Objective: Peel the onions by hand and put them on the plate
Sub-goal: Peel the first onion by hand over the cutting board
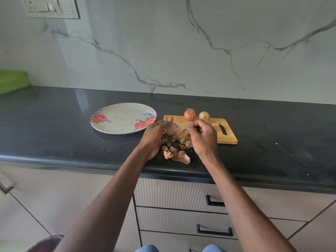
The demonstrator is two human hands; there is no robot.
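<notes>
Onion peels (179, 155) lie nearest, low in mid-frame on the black counter (72, 139). Just above them, the left hand (154, 137) grips a half-peeled onion (171, 128), mostly hidden; the right hand (202, 137) pinches its skin. Farther up, two unpeeled onions (189, 114) stand on the cutting board (228, 137), beside the flowered plate (120, 120).

— How's the light?
— Soft, even daylight; pale sheen on the dark table (78, 99), faint shadows under the plate (116, 110).
— Sharp?
— Mostly. Edges bow with wide-angle distortion; lower corners blur.
</notes>
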